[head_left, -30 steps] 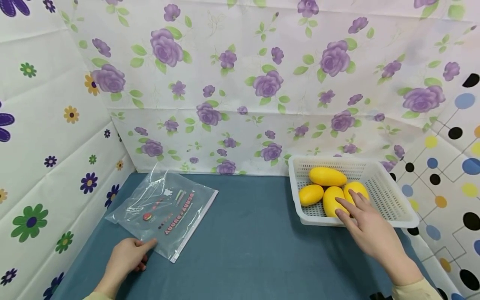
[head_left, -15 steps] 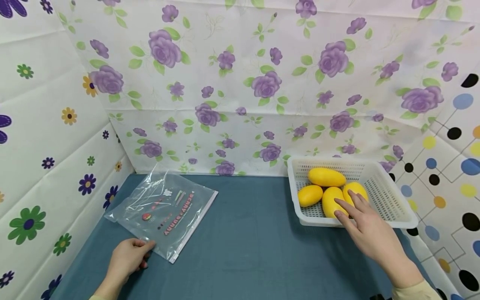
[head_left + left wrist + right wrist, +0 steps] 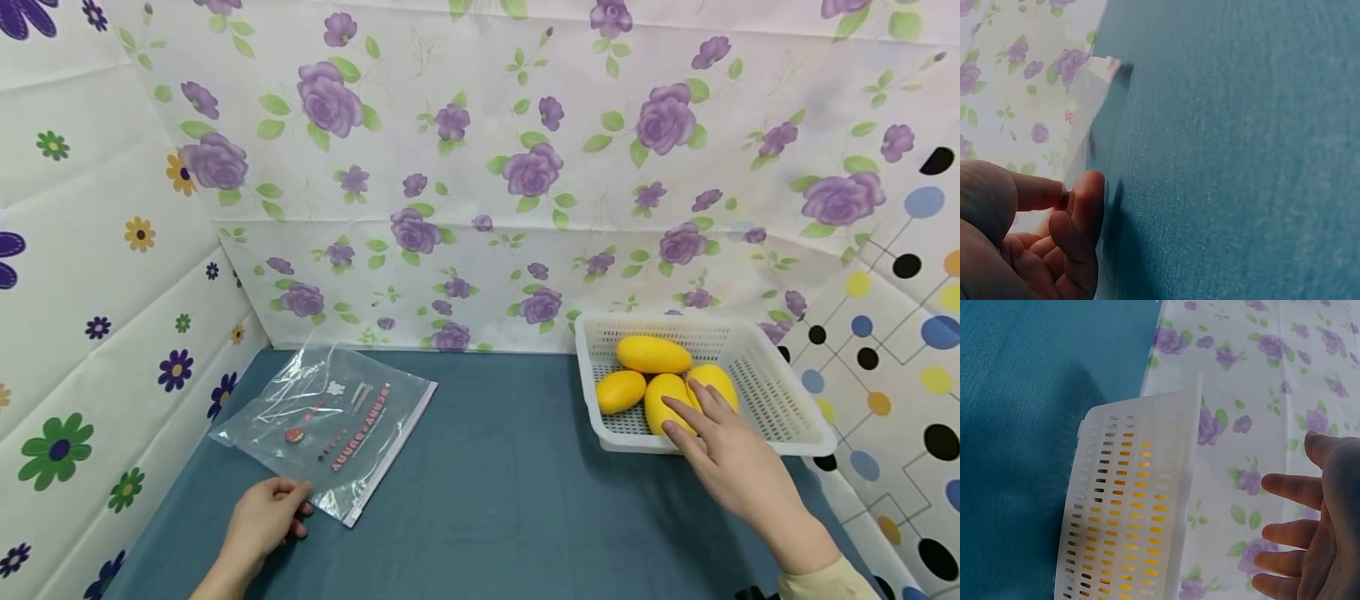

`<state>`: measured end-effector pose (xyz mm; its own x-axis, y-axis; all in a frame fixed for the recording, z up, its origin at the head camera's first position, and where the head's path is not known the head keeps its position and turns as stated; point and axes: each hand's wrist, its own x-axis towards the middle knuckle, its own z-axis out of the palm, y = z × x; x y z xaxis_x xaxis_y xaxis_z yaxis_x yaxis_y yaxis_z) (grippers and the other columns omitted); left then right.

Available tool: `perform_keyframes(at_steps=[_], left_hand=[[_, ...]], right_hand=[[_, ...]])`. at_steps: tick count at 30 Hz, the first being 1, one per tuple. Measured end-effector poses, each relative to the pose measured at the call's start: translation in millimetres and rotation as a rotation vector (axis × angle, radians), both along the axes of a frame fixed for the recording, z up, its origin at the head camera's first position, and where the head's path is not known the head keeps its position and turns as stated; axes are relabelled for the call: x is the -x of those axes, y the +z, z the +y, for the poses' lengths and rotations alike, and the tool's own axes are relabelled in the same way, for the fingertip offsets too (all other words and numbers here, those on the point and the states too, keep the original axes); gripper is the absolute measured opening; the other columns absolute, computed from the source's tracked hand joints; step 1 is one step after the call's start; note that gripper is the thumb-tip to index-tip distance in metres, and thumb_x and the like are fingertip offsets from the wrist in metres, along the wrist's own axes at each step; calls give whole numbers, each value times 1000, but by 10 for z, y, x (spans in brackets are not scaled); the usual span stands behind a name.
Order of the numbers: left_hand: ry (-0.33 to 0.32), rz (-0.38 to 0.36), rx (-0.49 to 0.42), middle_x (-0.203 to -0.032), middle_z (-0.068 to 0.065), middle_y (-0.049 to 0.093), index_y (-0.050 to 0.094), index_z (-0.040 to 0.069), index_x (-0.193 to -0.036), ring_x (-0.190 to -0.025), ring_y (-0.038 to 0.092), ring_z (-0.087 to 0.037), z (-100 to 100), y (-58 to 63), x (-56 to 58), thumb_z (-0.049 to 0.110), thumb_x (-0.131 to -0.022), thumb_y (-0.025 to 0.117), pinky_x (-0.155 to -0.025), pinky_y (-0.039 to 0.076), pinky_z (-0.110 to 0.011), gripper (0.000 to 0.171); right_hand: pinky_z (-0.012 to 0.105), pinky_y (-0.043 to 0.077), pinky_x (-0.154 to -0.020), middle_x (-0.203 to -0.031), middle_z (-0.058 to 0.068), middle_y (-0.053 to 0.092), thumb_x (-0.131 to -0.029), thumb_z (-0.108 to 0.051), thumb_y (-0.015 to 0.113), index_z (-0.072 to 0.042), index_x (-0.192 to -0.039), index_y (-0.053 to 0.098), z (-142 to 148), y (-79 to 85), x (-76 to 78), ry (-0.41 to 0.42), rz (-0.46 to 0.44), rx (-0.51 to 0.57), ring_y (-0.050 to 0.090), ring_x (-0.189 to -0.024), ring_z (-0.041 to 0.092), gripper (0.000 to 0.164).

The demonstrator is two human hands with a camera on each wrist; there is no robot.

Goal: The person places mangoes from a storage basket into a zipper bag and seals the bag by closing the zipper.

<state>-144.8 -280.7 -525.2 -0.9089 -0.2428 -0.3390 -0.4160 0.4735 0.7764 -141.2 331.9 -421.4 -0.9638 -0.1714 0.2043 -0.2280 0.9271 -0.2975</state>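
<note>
Blue cloth point(image 3: 495, 483) covers the surface, three patterned sheets round it: purple roses point(image 3: 480, 167) behind, daisies point(image 3: 97, 275) left, dots point(image 3: 892, 333) right.

One clear bag point(image 3: 330, 417) lies on the cloth at left, white strip along its right edge. Pink lettering I read as BERRY BUNNY; smaller print too fine for me. Left hand point(image 3: 262, 517) pinches the near edge between thumb and forefinger; its other fingers, curled, are partly hidden from my head view.

Well apart at right, one white slotted basket point(image 3: 637, 443) near the roses. I count four yellow fruits point(image 3: 654, 354) inside, two partly covered by the right hand point(image 3: 731, 458). That hand has fingers stretched and spread above the near rim; whether they touch fruit, I cannot tell.

Bottom edge cuts off one pale sleeve point(image 3: 828, 581) and some black object point(image 3: 753, 593), unidentifiable.
</note>
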Motion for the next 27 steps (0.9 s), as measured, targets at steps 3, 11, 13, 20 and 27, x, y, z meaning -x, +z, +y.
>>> perform_keyframes(at_steps=[3,11,13,20,27], left_hand=[[-22,-5,3,-82,-2,74,68,-5,-113,-62,69,-21,8,10,-20,25,-109,58,-52,51,-37,32],[-76,-15,13,-82,-3,71,65,0,-104,-60,68,-21,28,-18,-66,18,-110,55,-50,47,-35,22],[-90,-23,13,-82,-3,70,65,1,-104,-61,67,-21,35,-24,-78,17,-110,55,-49,47,-35,21],[-138,-23,37,-83,-5,69,66,1,-104,-63,66,-22,86,10,-84,15,-111,56,-55,46,-34,18],[-197,7,115,-80,-3,67,64,6,-95,-62,65,-21,160,49,-84,14,-110,58,-63,46,-36,18]], right_hand=[[77,32,-109,-170,23,33,-111,-55,50,-13,-154,59,-14,14,-1,-2,-3,-3,32,-152,55,61],[76,33,-109,-167,23,38,-110,-57,51,-14,-151,62,-65,5,1,-4,4,-25,35,-151,53,61],[75,34,-110,-166,23,41,-110,-58,50,-14,-151,63,-81,4,5,-3,0,-33,36,-151,52,61],[74,34,-110,-161,23,47,-110,-61,48,-15,-149,64,-115,12,17,-5,-24,-55,38,-150,51,63],[73,37,-109,-159,22,51,-109,-60,51,-16,-147,66,-168,9,19,-5,-14,-54,41,-148,51,60]])
